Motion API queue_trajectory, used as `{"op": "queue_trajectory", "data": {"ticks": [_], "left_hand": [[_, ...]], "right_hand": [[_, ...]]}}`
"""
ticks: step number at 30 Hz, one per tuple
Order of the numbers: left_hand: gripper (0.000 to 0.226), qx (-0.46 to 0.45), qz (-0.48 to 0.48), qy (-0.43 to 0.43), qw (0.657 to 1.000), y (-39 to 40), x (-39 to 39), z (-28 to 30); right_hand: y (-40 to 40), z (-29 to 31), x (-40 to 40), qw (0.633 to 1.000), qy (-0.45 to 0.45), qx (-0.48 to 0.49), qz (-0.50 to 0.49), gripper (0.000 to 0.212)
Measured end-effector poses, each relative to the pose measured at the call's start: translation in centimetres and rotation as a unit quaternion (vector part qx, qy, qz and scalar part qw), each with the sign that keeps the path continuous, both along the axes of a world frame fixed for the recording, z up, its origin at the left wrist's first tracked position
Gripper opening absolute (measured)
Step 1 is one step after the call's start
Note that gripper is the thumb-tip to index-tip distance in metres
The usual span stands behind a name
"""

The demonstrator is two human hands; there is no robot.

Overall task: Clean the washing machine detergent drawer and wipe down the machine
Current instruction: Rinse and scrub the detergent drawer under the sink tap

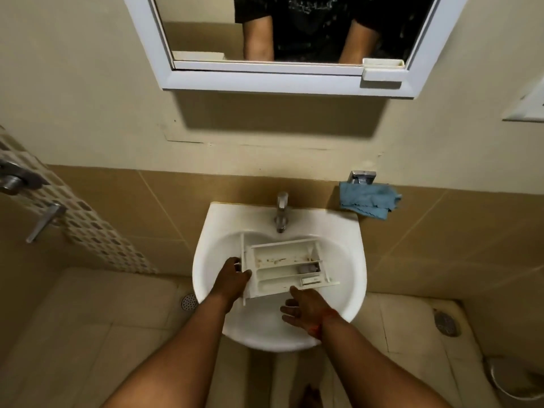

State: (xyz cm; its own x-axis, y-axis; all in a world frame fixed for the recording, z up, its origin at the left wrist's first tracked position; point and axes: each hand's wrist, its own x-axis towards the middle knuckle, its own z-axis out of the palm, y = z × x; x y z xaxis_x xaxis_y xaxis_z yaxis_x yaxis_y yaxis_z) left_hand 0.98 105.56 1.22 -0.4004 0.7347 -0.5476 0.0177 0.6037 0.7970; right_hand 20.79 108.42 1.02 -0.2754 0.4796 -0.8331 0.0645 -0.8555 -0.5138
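The white detergent drawer [282, 267] lies across the basin of a white wall sink [350, 257], under the tap [281, 212]. Brown grime streaks its largest compartment. My left hand [232, 278] grips the drawer's front panel at its left end, thumb over the edge. My right hand [301, 307] hovers just below the drawer's near edge, fingers loosely spread and holding nothing. A blue cloth [368, 200] hangs from a chrome holder on the wall to the right of the sink.
A white-framed mirror [282, 79] hangs above the sink. Shower fittings [20, 181] stick out from the tiled wall at left. Floor drains [188, 301] sit either side of the sink, and a metal bucket [512, 381] stands at lower right.
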Motion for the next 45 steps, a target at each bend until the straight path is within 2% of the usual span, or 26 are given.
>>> {"op": "queue_trajectory", "data": {"ticks": [2,5,7,10,12,14,16,18,25,29,35,37,40,42,43,44,45], "left_hand": [[0.049,-0.003,0.012,0.02,1.0,0.6,0.0,-0.4],[0.05,-0.003,0.015,0.051,0.999,1.3,0.2,-0.7],[0.048,-0.009,0.014,0.056,0.998,1.7,0.3,-0.8],[0.045,-0.017,0.003,0.064,0.998,2.6,0.4,-1.1],[0.045,-0.026,-0.012,0.069,0.997,3.5,0.3,-1.6],[0.046,-0.035,-0.027,0.062,0.997,4.1,0.3,-2.1],[0.044,-0.042,-0.038,0.048,0.997,4.7,0.1,-2.4],[0.042,-0.052,-0.037,0.032,0.997,5.2,-0.1,-2.6],[0.051,-0.051,-0.027,-0.037,0.998,5.5,-1.1,-3.2],[0.056,-0.058,-0.042,-0.051,0.996,5.6,-1.7,-3.1],[0.057,-0.063,-0.059,-0.051,0.995,5.9,-2.2,-2.6],[0.058,-0.064,-0.057,-0.049,0.995,6.1,-2.3,-2.8],[0.058,-0.073,-0.033,-0.05,0.996,6.4,-2.3,-2.7],[0.059,-0.076,-0.022,-0.044,0.996,6.6,-2.4,-2.7],[0.059,-0.076,-0.02,-0.041,0.996,6.6,-2.4,-2.6],[0.058,-0.073,-0.023,-0.033,0.997,6.7,-2.4,-2.3],[0.055,-0.067,-0.03,-0.017,0.997,6.8,-2.3,-2.1]], "right_hand": [[1.6,0.6,1.3,0.993,-0.054,0.02,0.099,0.022],[4.5,1.4,2.5,0.954,-0.144,0.114,0.235,0.033],[6.7,2.3,2.5,0.93,-0.172,0.199,0.257,0.03],[10.2,3.2,1.2,0.887,-0.21,0.333,0.24,0.023],[12.4,3.5,-0.2,0.862,-0.233,0.389,0.225,0.024],[14.1,3.8,-1.7,0.837,-0.254,0.426,0.231,0.034],[15.0,4.4,-3.2,0.806,-0.276,0.45,0.268,0.054],[15.4,5.2,-4.8,0.787,-0.273,0.462,0.305,0.062],[16.8,6.3,-8.3,0.824,-0.26,0.437,0.248,0.04],[17.0,6.4,-9.3,0.801,-0.306,0.432,0.281,0.043],[18.4,4.9,-8.7,0.811,-0.313,0.412,0.273,0.04],[19.0,4.9,-8.0,0.798,-0.322,0.413,0.299,0.041],[20.2,4.3,-7.4,0.744,-0.358,0.438,0.355,0.043],[20.4,3.9,-7.2,0.733,-0.349,0.453,0.368,0.045],[20.3,3.9,-6.9,0.743,-0.33,0.459,0.358,0.045],[20.2,3.7,-6.7,0.769,-0.3,0.46,0.327,0.044],[19.8,3.5,-6.3,0.81,-0.26,0.453,0.267,0.038]]}}
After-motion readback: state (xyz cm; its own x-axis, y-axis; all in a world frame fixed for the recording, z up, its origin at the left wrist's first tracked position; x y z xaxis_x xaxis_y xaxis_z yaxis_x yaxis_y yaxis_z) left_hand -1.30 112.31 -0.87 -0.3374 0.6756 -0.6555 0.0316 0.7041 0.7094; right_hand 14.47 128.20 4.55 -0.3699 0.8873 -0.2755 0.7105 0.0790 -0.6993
